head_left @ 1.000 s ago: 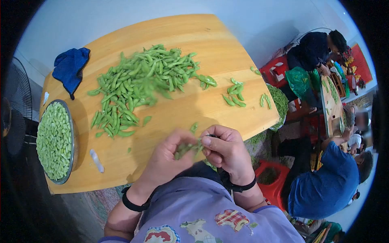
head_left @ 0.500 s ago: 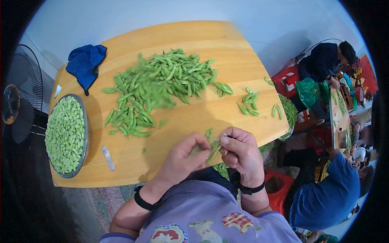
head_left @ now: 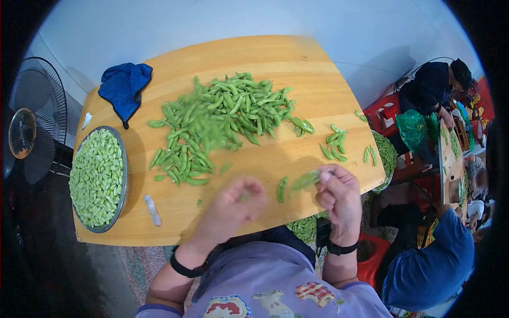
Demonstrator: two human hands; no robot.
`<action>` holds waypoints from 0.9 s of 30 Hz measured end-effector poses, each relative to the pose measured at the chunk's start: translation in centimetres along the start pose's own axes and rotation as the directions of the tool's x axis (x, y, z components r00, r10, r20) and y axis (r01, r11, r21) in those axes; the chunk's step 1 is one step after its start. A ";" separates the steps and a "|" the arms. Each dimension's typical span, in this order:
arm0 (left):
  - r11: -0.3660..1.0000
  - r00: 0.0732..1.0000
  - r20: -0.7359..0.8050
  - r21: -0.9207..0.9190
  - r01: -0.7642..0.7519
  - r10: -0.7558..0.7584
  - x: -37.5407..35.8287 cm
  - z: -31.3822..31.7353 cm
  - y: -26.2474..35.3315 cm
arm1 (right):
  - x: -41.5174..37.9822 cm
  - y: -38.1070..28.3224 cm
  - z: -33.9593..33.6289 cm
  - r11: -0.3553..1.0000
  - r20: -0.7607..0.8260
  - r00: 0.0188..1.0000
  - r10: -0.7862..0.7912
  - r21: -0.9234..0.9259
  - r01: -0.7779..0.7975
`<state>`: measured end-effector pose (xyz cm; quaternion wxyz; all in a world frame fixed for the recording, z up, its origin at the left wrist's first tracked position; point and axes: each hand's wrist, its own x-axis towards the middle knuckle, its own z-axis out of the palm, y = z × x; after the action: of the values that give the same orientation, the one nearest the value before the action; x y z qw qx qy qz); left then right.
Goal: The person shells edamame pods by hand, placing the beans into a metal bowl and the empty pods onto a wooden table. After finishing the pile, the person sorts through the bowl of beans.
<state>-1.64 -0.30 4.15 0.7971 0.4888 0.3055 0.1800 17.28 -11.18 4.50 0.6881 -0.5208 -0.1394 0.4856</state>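
A big heap of green bean pods (head_left: 222, 119) lies on the wooden table (head_left: 286, 63). My right hand (head_left: 338, 197) is over the table's near edge, pinching a blurred green pod (head_left: 306, 180). My left hand (head_left: 230, 209) is blurred, its fingers curled around something small and green that I cannot make out. A single pod (head_left: 281, 189) lies on the table between the two hands. At the left edge stands a metal bowl (head_left: 125, 183) filled with shelled pale green beans (head_left: 97, 177).
A blue cloth (head_left: 125, 87) lies at the far left corner. A small white object (head_left: 152, 210) lies by the bowl. A few pods (head_left: 335, 144) are scattered at the right. A fan (head_left: 32, 127) stands at the left. Other people sit at another table on the right.
My hands were together working one pod; they have moved apart, the right hand carrying a pod to the right. The view has shifted, so the table sits lower and further right.
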 end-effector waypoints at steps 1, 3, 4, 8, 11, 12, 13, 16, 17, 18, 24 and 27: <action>0.987 0.990 -0.125 0.155 -0.051 0.071 0.2 -0.8 0.7 | 0.3 -0.4 -0.5 0.996 -0.059 0.995 -0.085 -0.029 0.083; 0.906 0.937 -0.294 0.419 -0.054 0.191 1.2 -3.6 2.2 | 0.6 -0.6 -0.9 0.984 -0.044 0.985 -0.165 -0.070 0.162; 0.865 0.907 -0.334 0.497 -0.062 0.257 1.9 -5.0 3.1 | 0.8 -0.8 -0.8 0.962 -0.092 0.964 -0.249 -0.136 0.236; 0.449 0.827 -0.313 0.890 0.083 0.467 4.7 -8.3 4.2 | 1.0 -0.8 -0.9 0.938 -0.107 0.941 -0.321 -0.174 0.301; 0.265 0.829 -0.247 0.956 0.124 0.502 6.3 -9.1 2.6 | 0.3 -0.3 -0.9 0.968 -0.035 0.978 -0.205 -0.153 0.198; 0.262 0.830 -0.244 0.957 0.123 0.502 6.5 -9.0 2.6 | 0.1 0.0 -0.7 0.977 0.010 0.992 -0.129 -0.170 0.129; 0.248 0.821 -0.240 0.961 0.125 0.517 6.8 -8.9 2.6 | -0.2 0.2 -0.2 0.977 0.009 0.992 -0.129 -0.169 0.129; 0.336 0.819 -0.286 0.934 0.122 0.497 6.7 -8.9 3.1 | -0.9 0.8 1.1 0.961 0.179 0.981 0.080 -0.277 -0.028; 0.433 0.826 -0.332 0.893 0.120 0.455 6.5 -9.0 3.4 | -0.8 1.0 1.3 0.961 0.179 0.981 0.079 -0.275 -0.027; 0.430 0.828 -0.328 0.895 0.118 0.455 6.3 -9.1 3.7 | -0.6 1.3 1.5 0.944 0.241 0.970 0.030 -0.327 0.052; 0.978 0.996 -0.069 -0.196 -0.077 0.064 4.1 -4.2 3.5 | -0.3 0.9 2.9 0.883 0.410 0.911 -0.038 -0.414 0.223; 0.988 0.999 -0.050 -0.153 -0.024 0.016 3.7 -1.7 2.2 | -0.2 1.0 3.5 0.808 0.379 0.906 -0.189 -0.465 0.363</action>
<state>0.04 3.97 4.39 0.8229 0.4245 0.3049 0.2228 14.27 -9.30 5.14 0.5520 -0.5781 -0.4494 0.3989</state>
